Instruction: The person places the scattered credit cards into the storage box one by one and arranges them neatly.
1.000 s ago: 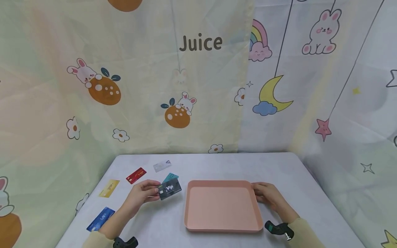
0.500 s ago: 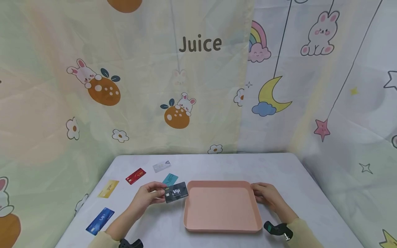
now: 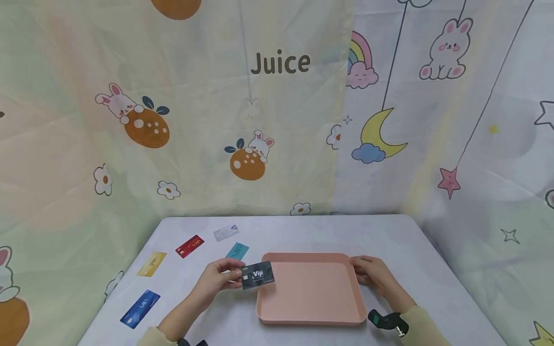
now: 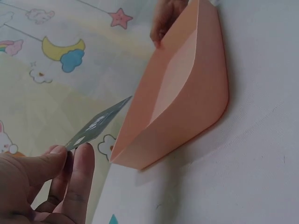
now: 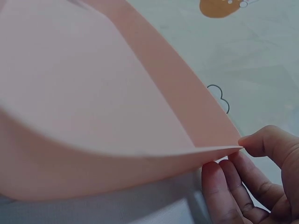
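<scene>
A dark grey card marked "Vip" is pinched between the thumb and fingers of my left hand. Its far end overlaps the left rim of the pink tray in the head view; the left wrist view shows the card tilted and raised beside the tray wall. My right hand holds the tray's far right corner. In the right wrist view, the thumb of that hand lies at the rim, with fingers below against the outer side. The tray's inside holds nothing visible.
Left of the tray lie a teal card, a silver card, a red card, a gold card and a blue card. They rest on the white table, with a printed curtain behind.
My left hand has carried the dark grey card rightward, from beside the teal card to over the tray's left rim. The right hand and tray stay in place.
</scene>
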Tool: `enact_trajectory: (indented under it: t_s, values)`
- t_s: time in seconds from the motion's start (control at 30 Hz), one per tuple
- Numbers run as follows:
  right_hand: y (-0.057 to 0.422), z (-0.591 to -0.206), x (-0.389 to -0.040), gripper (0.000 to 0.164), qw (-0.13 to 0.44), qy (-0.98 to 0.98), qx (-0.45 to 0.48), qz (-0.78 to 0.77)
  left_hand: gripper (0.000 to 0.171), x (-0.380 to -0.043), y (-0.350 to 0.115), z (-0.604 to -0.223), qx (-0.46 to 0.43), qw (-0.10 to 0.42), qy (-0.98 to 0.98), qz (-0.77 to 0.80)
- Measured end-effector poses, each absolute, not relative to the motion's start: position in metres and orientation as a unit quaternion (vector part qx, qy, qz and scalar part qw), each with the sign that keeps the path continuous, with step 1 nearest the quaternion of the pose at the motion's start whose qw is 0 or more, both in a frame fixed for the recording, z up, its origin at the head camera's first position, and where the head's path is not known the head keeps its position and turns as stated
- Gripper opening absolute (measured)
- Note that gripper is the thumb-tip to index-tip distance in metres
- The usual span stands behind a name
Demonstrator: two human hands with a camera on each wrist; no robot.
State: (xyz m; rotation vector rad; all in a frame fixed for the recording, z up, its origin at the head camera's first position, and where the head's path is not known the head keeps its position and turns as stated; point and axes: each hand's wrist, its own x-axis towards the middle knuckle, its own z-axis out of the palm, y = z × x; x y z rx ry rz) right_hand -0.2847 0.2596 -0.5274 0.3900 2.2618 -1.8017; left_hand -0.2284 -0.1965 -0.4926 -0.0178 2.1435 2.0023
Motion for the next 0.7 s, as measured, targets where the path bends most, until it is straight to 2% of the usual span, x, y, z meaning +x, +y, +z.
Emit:
enact_trajectory:
  t_s: [0.53,0.7]
  values:
    - [0.259,-0.531,-0.284,0.049,0.106,0.771,0.141,-0.612,0.037,-0.225,-0.181,-0.489,0.016,0.119,0.727,0.676]
    - [0.259,-0.530,-0.285,0.049,0.105,0.770,0.135,-0.615,0.041,-0.225,-0.177,-0.489,0.015,0.112,0.725,0.680]
